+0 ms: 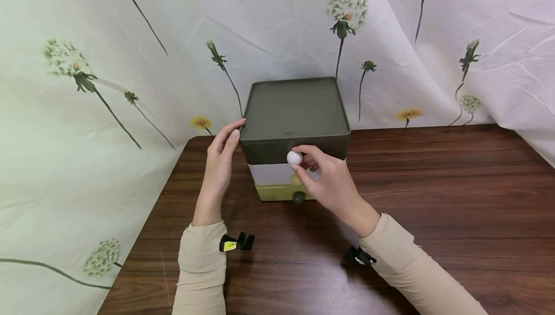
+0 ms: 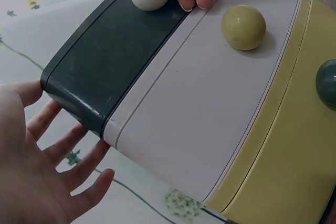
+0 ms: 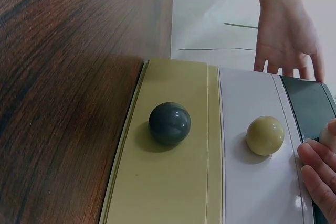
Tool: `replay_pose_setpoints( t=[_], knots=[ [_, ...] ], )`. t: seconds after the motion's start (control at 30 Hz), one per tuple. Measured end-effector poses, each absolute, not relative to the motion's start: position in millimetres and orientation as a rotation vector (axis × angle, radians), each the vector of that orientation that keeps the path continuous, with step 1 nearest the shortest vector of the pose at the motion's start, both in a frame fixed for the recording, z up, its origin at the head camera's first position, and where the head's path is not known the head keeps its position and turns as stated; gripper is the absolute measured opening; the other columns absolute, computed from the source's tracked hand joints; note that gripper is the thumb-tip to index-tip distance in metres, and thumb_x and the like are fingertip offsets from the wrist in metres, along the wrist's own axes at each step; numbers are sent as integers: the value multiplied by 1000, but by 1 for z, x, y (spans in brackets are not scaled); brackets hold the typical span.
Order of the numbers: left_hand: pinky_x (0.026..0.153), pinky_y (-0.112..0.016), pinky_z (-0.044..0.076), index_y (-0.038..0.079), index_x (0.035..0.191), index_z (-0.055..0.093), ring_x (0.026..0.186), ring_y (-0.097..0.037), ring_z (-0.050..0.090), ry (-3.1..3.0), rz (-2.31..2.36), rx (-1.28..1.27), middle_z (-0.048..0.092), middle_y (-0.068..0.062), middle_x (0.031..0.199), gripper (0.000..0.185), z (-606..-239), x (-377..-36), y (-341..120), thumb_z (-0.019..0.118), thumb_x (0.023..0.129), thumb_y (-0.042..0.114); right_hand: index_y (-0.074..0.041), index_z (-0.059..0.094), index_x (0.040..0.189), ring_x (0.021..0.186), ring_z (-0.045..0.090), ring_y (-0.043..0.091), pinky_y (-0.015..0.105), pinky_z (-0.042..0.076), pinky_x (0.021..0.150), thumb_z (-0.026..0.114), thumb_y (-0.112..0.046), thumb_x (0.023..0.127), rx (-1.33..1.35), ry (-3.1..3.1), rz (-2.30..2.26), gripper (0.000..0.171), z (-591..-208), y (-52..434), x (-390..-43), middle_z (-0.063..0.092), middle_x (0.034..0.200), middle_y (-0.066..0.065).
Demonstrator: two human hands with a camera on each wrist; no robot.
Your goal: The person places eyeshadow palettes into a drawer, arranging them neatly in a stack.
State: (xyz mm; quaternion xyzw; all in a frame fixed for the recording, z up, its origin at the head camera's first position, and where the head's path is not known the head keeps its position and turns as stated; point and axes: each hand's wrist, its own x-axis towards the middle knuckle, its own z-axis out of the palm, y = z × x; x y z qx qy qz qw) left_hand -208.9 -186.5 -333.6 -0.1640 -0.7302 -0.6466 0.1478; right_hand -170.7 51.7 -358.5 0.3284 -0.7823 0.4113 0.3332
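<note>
A three-tier drawer box [image 1: 299, 108] stands on the table, its top tier dark green, the middle one white and the bottom one yellow. My right hand [image 1: 331, 180] pinches the round white knob [image 1: 294, 157] of the top drawer between thumb and fingers. With fingers nearly straight, my left hand [image 1: 220, 161] touches the left side of the top tier; in the left wrist view its fingers [image 2: 79, 166] spread along that side. The yellow knob [image 2: 243, 28] on the white drawer and the dark green knob [image 3: 169, 123] on the yellow drawer are untouched. All three drawers look closed.
The box stands on a dark brown wooden table [image 1: 433, 199], near its back edge. Behind and to the left hangs a white cloth [image 1: 277, 26] printed with dandelions. A small black wrist camera [image 1: 244, 241] sits at the left sleeve.
</note>
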Motion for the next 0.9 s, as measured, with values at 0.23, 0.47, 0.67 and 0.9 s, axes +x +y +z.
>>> replay_pose_setpoints(
  t=[0.23,0.47,0.67,0.9],
  knots=[
    [95,-37,41,7,141,55,125,-11,43,-2101,-1871,-473,50,2,143,40,-334,-211,-186,46,107,27,-3,63,119,78,66,11,26,54,67,77,-5,86,851,-2072,1068,35,-360,52,-172,70,87,3],
    [92,-34,42,7,140,56,121,-11,45,-2092,-1860,-459,51,2,142,41,-338,-211,-186,47,107,29,-3,61,128,79,68,13,27,54,71,77,-2,86,900,-2121,1045,45,-360,62,-164,72,94,5],
    [92,-38,43,8,138,58,112,-11,47,-2088,-1807,-452,54,1,138,40,-337,-212,-187,48,106,29,-3,62,128,80,68,14,28,54,66,77,-1,84,871,-2112,977,46,-354,80,-155,72,97,7],
    [92,-31,42,8,139,56,114,-12,50,-2093,-1742,-451,56,-2,136,40,-336,-212,-190,47,106,29,-5,67,123,85,69,19,23,48,78,75,6,83,711,-2080,965,43,-344,127,-147,73,98,5]
  ],
)
